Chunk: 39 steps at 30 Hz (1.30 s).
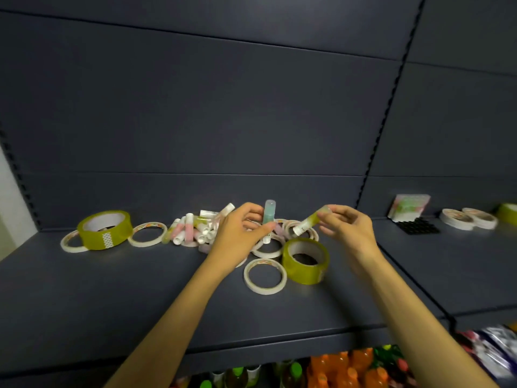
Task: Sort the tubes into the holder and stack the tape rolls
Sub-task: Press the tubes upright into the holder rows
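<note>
Green tube [269, 217] upright — left-hand [237, 233] pinch

Two bare forearms come in from the bottom edge. No sleeve covers them up to the edge. The left hand [237, 231] and the right hand [347, 228] wear no glove, ring or watch.
</note>
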{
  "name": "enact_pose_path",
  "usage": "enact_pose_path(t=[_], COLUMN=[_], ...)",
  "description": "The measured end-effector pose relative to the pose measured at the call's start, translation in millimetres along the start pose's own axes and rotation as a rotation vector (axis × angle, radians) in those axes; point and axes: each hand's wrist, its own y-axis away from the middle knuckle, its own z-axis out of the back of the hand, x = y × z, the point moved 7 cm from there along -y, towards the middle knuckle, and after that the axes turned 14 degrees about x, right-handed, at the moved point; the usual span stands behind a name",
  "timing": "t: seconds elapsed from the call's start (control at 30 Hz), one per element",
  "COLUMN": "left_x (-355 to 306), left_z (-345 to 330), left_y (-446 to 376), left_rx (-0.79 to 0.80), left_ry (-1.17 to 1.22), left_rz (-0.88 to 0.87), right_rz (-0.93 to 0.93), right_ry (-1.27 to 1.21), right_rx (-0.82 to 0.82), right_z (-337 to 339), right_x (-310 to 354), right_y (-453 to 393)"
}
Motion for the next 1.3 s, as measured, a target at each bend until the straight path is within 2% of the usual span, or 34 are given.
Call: enact_pose_path(t=[0.23,0.7,1.0,1.17,1.3], left_x=[-37,-94,-113,-99,-77], left_z=[-97,-316,-385,-404,-418], left_y=[-25,-55,-95,-137,-176], left_rx=[0.050,0.046,0.035,0.035,0.031], left_ry=[-0.022,-0.120,-0.115,-0.140,-0.101], left_rz=[-0.043,-0.001,0.004,-0.004,0.012], right_rz=[0.045,0.017,-0.007,-0.022,-0.002], right_ry=[0.081,-0.071,-0.073,-0.060,0.059], right_rx=[-0.028,-0.088,-0.100,-0.103,-0.097], right_z=[94,335,415,439,458], right_x=[9,7,-2,-15,-28], right_y=[26,83,57,15,-19])
